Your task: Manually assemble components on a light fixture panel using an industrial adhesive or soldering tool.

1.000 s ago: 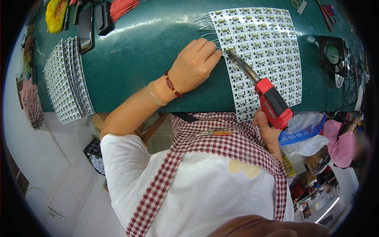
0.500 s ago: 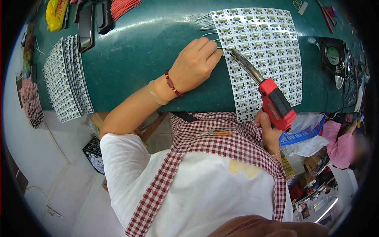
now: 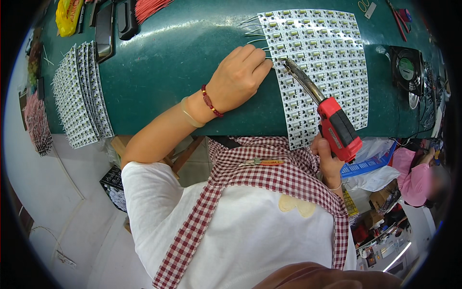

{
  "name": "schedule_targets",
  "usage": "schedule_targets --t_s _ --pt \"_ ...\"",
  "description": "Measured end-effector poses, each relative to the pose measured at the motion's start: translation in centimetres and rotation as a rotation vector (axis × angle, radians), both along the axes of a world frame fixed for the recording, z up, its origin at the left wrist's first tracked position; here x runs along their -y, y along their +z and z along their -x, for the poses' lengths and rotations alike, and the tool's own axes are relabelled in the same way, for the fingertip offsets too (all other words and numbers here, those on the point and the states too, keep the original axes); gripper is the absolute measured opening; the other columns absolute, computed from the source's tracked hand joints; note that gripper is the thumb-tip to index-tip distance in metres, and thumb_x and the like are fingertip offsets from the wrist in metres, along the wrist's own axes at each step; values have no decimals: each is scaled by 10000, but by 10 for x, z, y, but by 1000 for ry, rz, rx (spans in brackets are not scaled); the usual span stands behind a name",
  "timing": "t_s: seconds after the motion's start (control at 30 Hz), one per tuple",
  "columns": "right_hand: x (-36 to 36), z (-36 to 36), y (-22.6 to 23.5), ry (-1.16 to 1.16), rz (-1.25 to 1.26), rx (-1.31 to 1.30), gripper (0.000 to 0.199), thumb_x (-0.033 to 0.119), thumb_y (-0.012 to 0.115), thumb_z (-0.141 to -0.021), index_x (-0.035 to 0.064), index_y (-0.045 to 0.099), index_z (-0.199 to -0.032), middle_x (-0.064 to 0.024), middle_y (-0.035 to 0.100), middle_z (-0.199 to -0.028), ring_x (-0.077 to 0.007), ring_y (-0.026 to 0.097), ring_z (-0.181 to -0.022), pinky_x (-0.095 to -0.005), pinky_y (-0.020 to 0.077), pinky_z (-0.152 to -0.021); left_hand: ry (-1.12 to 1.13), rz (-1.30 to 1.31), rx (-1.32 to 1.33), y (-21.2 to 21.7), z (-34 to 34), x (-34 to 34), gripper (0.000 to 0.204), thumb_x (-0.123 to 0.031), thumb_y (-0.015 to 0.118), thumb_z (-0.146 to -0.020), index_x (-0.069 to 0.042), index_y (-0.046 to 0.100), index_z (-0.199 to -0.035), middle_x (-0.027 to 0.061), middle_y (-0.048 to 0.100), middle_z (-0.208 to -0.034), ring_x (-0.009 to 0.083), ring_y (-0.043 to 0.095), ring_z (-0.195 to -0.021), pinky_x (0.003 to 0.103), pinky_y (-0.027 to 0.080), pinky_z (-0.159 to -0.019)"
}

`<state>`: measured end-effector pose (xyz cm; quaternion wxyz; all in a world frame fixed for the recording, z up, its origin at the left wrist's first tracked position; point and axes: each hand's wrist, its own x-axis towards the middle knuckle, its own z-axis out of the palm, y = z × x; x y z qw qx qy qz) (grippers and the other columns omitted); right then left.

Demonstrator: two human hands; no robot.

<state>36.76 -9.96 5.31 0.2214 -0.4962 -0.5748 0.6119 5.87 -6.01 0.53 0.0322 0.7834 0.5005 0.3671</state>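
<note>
On the green table lies a white panel of small circuit boards (image 3: pixel 332 62), set with rows of tiny parts. Several thin pale wires (image 3: pixel 254 32) stick out from its upper left edge. My left hand (image 3: pixel 240 77) is closed in a pinch at that edge, on a thin wire (image 3: pixel 269 58) that reaches the panel. My right hand (image 3: pixel 328 161) grips a red and black soldering gun (image 3: pixel 340 127) from below. The gun's metal tip points up and left, over the panel's left column, close to my left fingertips. Whether the tip touches the board is hard to see.
A stack of similar panels (image 3: pixel 79 98) is at the left, beside bundled wires (image 3: pixel 38 123). A phone (image 3: pixel 104 33), yellow bag (image 3: pixel 68 17) and red wires (image 3: pixel 150 9) lie at the back. A small black fan (image 3: pixel 406 70) stands right; a person in pink (image 3: pixel 415 178) is beyond.
The soldering gun and its tip have shifted very slightly to the right. My left hand stays in place with its pinch on the wire.
</note>
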Motion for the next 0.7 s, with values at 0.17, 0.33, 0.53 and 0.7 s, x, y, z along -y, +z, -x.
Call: schedule_targets --t_s 0.17,0.33,0.53,0.7 --pt "0 3 -1 7 -34 1 161 121 638 -952 10 635 -1068 -31 637 -925 -107 577 -833 -289 480 -727 -1 5 -10 1 0 0 215 64 664 -680 15 662 -890 88 514 -783 249 539 -721 346 465 -648" --pt "-2 1 -7 53 -132 108 145 113 675 -919 4 654 -1012 -36 648 -859 -114 588 -775 -290 483 -693 3 3 -11 0 0 -1 214 65 659 -686 14 660 -894 88 515 -786 252 540 -723 350 467 -652" --pt "-3 6 1 -13 -87 40 125 90 696 -877 2 679 -964 -59 679 -845 -131 623 -736 -300 499 -659 0 3 -11 0 0 -1 216 66 659 -688 13 658 -897 90 516 -793 254 542 -729 351 468 -659" --pt "-2 7 -4 1 -146 112 117 102 681 -902 10 658 -970 -36 647 -809 -130 604 -727 -299 489 -661 3 6 -16 -1 0 -1 216 65 659 -686 9 660 -895 88 515 -796 253 542 -732 351 467 -660"
